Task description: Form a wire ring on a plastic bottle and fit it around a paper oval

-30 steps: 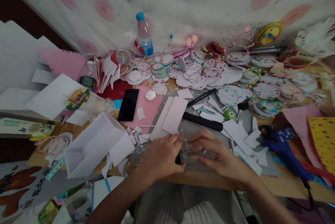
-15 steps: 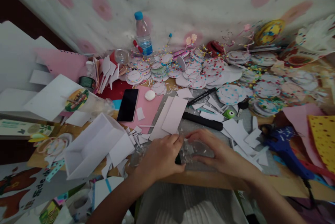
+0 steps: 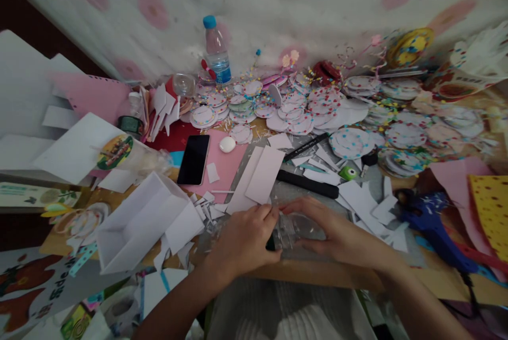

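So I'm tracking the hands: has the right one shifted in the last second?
Barely: the right hand holds by the same white scraps, fingers curling slightly.

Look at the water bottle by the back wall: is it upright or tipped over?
Upright. The water bottle stands on its base, blue cap at the top, against the wall.

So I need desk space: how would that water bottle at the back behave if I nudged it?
The water bottle stands upright, tall and narrow, so it would probably tip rather than slide. It looks like thin clear plastic, likely light. If it fell, its round body could roll into the dotted paper circles beside it.
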`<state>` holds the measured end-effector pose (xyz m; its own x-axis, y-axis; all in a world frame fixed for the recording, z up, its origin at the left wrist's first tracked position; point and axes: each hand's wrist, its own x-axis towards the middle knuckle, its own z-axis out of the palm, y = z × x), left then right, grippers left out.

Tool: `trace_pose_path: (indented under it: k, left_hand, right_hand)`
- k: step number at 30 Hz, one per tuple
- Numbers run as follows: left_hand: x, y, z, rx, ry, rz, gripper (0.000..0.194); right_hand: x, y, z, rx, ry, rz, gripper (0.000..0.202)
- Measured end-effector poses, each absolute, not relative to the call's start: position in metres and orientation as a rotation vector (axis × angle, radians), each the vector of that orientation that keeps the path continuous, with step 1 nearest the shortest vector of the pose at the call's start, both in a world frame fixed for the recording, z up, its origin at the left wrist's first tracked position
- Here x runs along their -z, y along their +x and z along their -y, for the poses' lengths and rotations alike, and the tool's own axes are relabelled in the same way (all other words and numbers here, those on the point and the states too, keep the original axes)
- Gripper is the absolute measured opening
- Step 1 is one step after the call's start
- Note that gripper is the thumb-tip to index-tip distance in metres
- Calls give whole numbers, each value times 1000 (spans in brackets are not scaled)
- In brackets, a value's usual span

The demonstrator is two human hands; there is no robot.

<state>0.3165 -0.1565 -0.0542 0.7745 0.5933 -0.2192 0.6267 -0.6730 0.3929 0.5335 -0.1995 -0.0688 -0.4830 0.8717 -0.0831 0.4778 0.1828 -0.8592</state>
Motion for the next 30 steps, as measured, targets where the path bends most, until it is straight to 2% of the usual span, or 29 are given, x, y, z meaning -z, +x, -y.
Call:
trace_pose_path:
  k: [8, 30]
  left_hand:
    - [54, 319, 156, 60, 2471, -970, 61]
    - [51, 321, 147, 63, 2361, -962, 57]
  right_hand:
    - [68, 534, 200, -1235, -1323, 2024, 47]
    - [70, 532, 199, -1205, -1280, 2020, 42]
